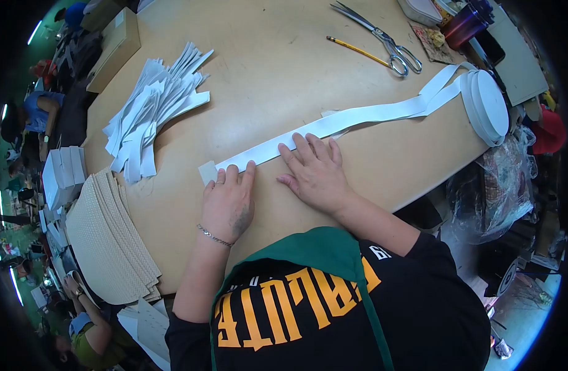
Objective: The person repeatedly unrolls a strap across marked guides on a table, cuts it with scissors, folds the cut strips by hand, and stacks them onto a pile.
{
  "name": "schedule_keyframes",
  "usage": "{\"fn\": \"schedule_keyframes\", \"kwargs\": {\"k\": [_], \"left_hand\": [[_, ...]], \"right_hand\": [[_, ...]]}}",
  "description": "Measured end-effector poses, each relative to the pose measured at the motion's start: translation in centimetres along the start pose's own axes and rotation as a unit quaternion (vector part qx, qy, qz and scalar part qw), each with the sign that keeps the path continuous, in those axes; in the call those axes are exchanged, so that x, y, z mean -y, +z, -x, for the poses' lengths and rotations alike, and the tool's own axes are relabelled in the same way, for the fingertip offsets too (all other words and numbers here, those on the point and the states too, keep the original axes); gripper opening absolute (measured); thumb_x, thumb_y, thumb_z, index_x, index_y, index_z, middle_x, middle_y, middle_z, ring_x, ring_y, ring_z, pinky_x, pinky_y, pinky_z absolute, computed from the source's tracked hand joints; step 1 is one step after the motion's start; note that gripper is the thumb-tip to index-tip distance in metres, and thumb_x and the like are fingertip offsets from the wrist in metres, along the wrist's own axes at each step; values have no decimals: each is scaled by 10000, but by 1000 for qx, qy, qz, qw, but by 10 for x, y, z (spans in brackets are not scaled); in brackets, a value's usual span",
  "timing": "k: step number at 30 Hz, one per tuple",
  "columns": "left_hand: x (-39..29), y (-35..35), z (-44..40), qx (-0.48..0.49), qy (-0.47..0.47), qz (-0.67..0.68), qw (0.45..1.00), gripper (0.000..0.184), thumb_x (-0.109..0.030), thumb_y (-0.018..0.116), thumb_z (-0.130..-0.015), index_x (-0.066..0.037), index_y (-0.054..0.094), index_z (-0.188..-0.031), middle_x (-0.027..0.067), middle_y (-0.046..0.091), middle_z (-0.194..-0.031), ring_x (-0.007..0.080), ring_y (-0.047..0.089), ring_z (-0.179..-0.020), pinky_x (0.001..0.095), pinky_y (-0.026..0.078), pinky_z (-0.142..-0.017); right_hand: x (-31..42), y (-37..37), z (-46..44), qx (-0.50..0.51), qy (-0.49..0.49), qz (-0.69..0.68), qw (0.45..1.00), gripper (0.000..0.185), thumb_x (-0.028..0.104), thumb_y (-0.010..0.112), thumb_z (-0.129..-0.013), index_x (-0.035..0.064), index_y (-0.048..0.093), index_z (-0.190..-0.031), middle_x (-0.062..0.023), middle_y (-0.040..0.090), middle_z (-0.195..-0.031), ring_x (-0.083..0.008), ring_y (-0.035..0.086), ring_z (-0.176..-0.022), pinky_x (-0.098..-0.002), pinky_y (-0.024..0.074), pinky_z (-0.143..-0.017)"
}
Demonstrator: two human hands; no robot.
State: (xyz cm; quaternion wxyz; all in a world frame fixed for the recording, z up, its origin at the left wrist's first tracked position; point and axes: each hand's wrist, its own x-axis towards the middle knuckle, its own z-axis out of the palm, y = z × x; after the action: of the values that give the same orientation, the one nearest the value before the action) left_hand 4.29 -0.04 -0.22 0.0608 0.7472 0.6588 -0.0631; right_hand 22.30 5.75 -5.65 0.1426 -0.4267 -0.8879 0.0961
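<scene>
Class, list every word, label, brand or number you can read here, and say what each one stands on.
No text reads for certain.
Black top: its yellow and white lettering is upside down, creased and partly hidden by green cloth; unreadable.
Pencil: any print is too small.
Cardboard box: pale patch, too blurred.
White tape, scissors: no text visible.

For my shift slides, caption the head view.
Left hand and right hand flatten a white strip running from its roll, scissors and pencil beyond.

Pale wood table (259, 68), rounded edge — green floor w/ bright strip lights (16, 286) at left, pale floor (466, 263) lower right.
</scene>
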Motion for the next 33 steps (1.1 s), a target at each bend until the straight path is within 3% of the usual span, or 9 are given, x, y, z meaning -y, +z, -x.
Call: {"fn": "schedule_keyframes", "kwargs": {"k": [4, 7, 10, 13, 19, 22, 26, 29, 33], "left_hand": [[0, -5, -3, 53, -11, 14, 998, 471, -128, 522, -789, -66, 445, -1250, 157, 513, -1020, 304, 545, -1023, 436, 455, -806], [0, -6, -5, 72, -18, 20, 997, 449, -136, 506, -804, -64, 449, -1243, 160, 516, -1041, 311, 545, -1036, 454, 447, -824], [-4, -6, -4, 0, -14, -22, 1000, 424, -121, 521, -775, -96, 506, -1198, 122, 540, -964, 277, 573, -907, 408, 453, -778], [-17, 3, -12, -113, 24, -70, 991, 438, -129, 521, -783, -74, 486, -1216, 119, 536, -967, 281, 560, -947, 410, 445, -780], [-40, 1, -27, -30, 3, -1, 1000, 485, -139, 524, -776, -32, 448, -1243, 117, 520, -963, 287, 555, -896, 408, 450, -739], [-38, -5, -32, 58, -11, 36, 998, 495, -167, 496, -837, -38, 397, -1304, 139, 504, -1067, 381, 533, -1046, 465, 440, -832], [-39, -7, -36, 86, -6, 32, 996, 527, -197, 521, -830, -73, 386, -1325, 142, 498, -1072, 408, 560, -987, 468, 457, -797], [-41, -13, -39, 115, -10, 25, 993, 526, -195, 521, -831, -71, 388, -1324, 138, 495, -1082, 413, 565, -981, 465, 461, -803], [-37, -6, -39, 65, 27, -25, 997, 564, -127, 524, -765, -63, 395, -1310, 148, 515, -1015, 315, 590, -841, 409, 497, -673]], "right_hand": [[-1, 0, 1, 5, 3, -5, 1000, 539, 436, 506, -847, 119, 465, -1282, -124, 397, -1320, -300, 336, -1243, -570, 234, -986], [-1, -1, 0, 18, 4, -5, 1000, 544, 440, 500, -851, 125, 454, -1291, -124, 386, -1329, -298, 332, -1248, -575, 233, -988], [0, -4, -1, 34, 7, 2, 999, 543, 436, 503, -851, 128, 449, -1295, -122, 381, -1332, -298, 330, -1250, -578, 236, -984], [1, -5, -3, 44, 8, -3, 999, 533, 422, 513, -847, 128, 451, -1287, -124, 382, -1331, -303, 333, -1248, -584, 244, -977], [1, -8, -3, 43, 10, -12, 999, 509, 396, 539, -831, 134, 459, -1261, -137, 389, -1322, -318, 339, -1241, -590, 256, -963], [-1, 3, -1, 3, -2, -12, 1000, 545, 402, 550, -819, 103, 441, -1262, -139, 410, -1298, -314, 358, -1222, -580, 261, -958], [-3, -3, -2, -5, 4, -59, 998, 556, 408, 574, -798, 74, 456, -1227, -137, 423, -1288, -317, 377, -1206, -569, 273, -954], [-5, -12, -2, 2, -7, -68, 998, 557, 367, 642, -762, 92, 478, -1218, -142, 421, -1294, -303, 379, -1209, -523, 282, -978], [-38, -42, -11, -40, -34, -131, 990, 509, 298, 697, -722, 81, 523, -1148, -132, 463, -1230, -303, 414, -1170, -463, 330, -963]]}}
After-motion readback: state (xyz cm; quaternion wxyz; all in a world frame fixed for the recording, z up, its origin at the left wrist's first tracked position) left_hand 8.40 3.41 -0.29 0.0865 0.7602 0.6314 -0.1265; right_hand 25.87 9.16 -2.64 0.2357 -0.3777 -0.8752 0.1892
